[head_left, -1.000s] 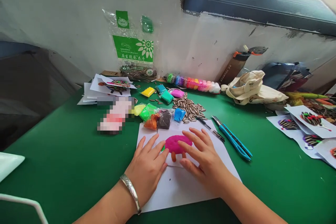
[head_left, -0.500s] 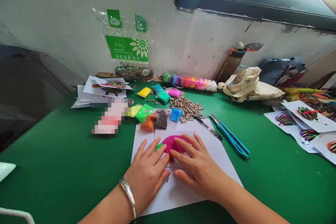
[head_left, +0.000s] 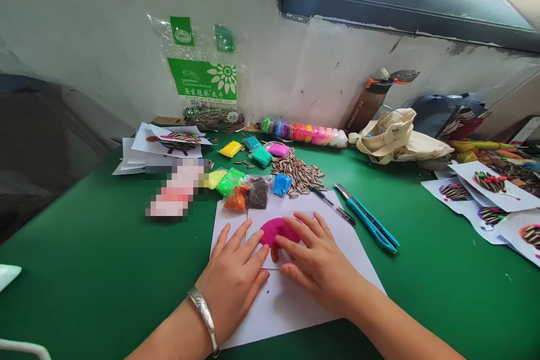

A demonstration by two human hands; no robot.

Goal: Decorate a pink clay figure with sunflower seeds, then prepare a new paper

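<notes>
A flattened magenta piece of modelling clay [head_left: 277, 230] lies on a small white paper card [head_left: 291, 261], which rests on larger white sheets [head_left: 295, 309]. A brown clay strip [head_left: 274, 253] sticks out below it. Some green clay shows at its left edge, mostly covered by fingers. My left hand [head_left: 236, 270], with a silver bangle at the wrist, lies with fingers spread over the card, fingertips at the left edge of the magenta clay. My right hand [head_left: 316, 261] is spread too, its fingertips on the clay's right part.
Small clay packets [head_left: 258, 194] lie beyond the paper beside a heap of sunflower seeds [head_left: 297, 171]. A pen [head_left: 333, 205] and a blue utility knife [head_left: 367, 219] lie on the right. Finished cards [head_left: 491, 180] are at far right; a seed bag [head_left: 206, 81] leans against the wall.
My right hand has shifted slightly and its fingers have lifted a little, so more of the brown strip shows. My left fingers now cover more of the green clay.
</notes>
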